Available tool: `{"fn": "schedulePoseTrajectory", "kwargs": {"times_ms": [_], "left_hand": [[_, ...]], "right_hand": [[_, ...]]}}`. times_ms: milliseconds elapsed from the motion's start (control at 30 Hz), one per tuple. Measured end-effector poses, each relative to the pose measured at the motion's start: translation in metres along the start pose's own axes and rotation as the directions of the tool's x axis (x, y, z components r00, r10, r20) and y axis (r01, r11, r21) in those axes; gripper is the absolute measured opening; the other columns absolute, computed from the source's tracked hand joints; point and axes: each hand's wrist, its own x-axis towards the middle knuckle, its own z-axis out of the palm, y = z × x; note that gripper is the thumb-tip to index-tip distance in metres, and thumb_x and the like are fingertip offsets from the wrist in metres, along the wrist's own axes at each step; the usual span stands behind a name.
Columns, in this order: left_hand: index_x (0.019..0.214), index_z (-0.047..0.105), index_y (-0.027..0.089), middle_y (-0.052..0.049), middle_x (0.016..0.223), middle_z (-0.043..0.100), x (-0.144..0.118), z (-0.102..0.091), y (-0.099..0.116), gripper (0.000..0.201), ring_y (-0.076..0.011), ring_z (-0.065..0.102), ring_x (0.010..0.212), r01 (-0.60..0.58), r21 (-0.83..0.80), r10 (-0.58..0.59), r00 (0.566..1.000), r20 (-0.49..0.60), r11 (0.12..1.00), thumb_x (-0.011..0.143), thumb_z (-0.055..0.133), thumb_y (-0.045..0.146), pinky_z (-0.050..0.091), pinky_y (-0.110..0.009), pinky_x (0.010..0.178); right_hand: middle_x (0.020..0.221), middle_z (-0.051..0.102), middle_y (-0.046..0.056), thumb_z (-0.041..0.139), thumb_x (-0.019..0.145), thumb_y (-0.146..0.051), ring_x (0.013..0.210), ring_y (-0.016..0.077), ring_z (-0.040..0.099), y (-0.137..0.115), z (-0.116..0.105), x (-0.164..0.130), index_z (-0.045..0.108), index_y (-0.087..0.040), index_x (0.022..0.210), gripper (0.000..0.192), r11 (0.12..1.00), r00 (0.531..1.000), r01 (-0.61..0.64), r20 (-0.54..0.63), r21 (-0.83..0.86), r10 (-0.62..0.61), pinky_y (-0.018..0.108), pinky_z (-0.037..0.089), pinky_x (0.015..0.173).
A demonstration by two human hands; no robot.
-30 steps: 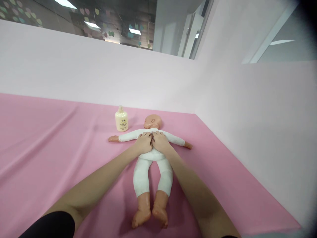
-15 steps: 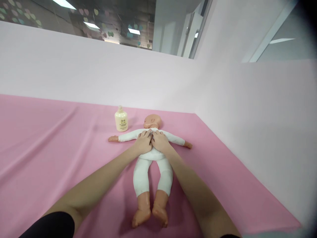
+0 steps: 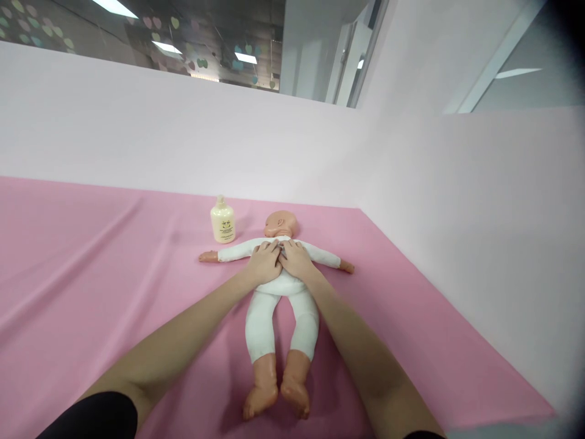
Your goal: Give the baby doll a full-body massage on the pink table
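A baby doll [image 3: 260, 326] with a white cloth body lies on its back, feet towards me, arms spread and head turned to the left. On the left side of its chest rests my left hand [image 3: 265, 262], open, with the fingers pointing towards the doll's neck. My right hand [image 3: 296, 259] lies flat on the other side of the chest, open too. The two hands nearly meet at the middle and cover most of the chest. Neither one grips anything.
Just beyond the doll's outstretched arm on the left stands a cream-coloured bottle [image 3: 223, 223] with a printed face. Pink sheeting [image 3: 114, 262] with folds covers the surface. White walls [image 3: 183, 134] rise behind and to the right, with a window [image 3: 205, 42] above.
Both hands stay on the doll's chest with hardly any movement. The whole view has shifted very slightly.
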Motion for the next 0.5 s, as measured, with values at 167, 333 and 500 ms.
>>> {"fn": "schedulePoseTrajectory", "kwargs": {"times_ms": [167, 333, 500], "left_hand": [[0.120, 0.052, 0.014, -0.009, 0.136, 0.046, -0.0005, -0.0049, 0.0024, 0.041, -0.0285, 0.040, 0.118, 0.025, -0.018, -0.024, 0.999, 0.024, 1.000, 0.083, 0.040, 0.027, 0.037, -0.045, 0.096], [0.122, 0.050, 0.015, -0.008, 0.137, 0.045, -0.0005, -0.0067, 0.0027, 0.042, -0.0278, 0.040, 0.118, 0.038, -0.038, -0.037, 0.999, 0.021, 0.999, 0.083, 0.040, 0.027, 0.036, -0.045, 0.097], [0.123, 0.049, 0.015, -0.008, 0.137, 0.045, -0.0005, -0.0062, 0.0021, 0.042, -0.0275, 0.040, 0.119, 0.039, -0.038, -0.038, 0.999, 0.025, 0.999, 0.084, 0.040, 0.027, 0.036, -0.045, 0.098]], "right_hand": [[0.118, 0.055, 0.010, 0.043, 0.085, -0.029, 0.102, 0.0251, 0.048, 0.0039, 0.0036, 0.0015, 0.038, -0.016, 0.127, 0.045, 0.997, 0.998, -0.035, -0.050, 0.072, 0.038, 0.036, 0.036, 0.088], [0.124, 0.053, 0.008, 0.042, 0.085, -0.027, 0.103, 0.0250, 0.048, 0.0073, 0.0060, 0.0027, 0.040, -0.019, 0.128, 0.044, 0.995, 0.997, 0.021, -0.074, 0.101, -0.013, 0.036, 0.035, 0.091], [0.125, 0.053, 0.008, 0.042, 0.085, -0.027, 0.105, 0.0241, 0.048, 0.0104, 0.0076, 0.0039, 0.043, -0.019, 0.128, 0.043, 0.992, 0.995, 0.046, -0.094, 0.119, -0.035, 0.036, 0.035, 0.094]]}}
